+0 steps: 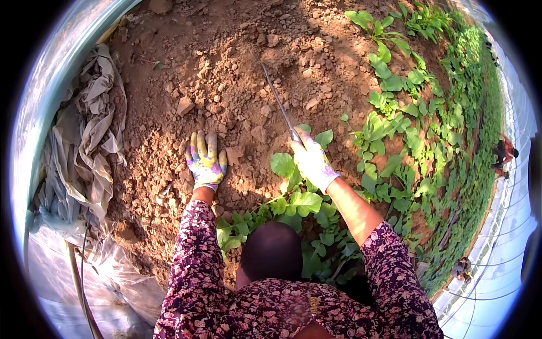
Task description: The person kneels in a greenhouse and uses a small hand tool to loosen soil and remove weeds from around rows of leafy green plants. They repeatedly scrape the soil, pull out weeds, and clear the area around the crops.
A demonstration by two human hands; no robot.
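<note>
My left hand [206,163], in a floral-patterned glove with soiled fingers, rests palm down on loose brown soil [237,110]. Its fingers are a little apart and nothing is in it. Beside its thumb lies a dry brown leaf [234,156]. A matching glove covers my right hand [312,160], which is closed around the near end of a slim metal hand tool [277,97]. The tool's far tip meets the crumbled soil; whether it is sunk in is hard to tell. Leafy green plants [305,203] grow under and around my right wrist.
Crumpled plastic sheeting [95,114] lies along the left by the greenhouse film wall [46,93]. Stones and clods [185,106] dot the ground. Dense rows of green plants [423,144] run along the right. Another person [504,154] is far off at the right edge.
</note>
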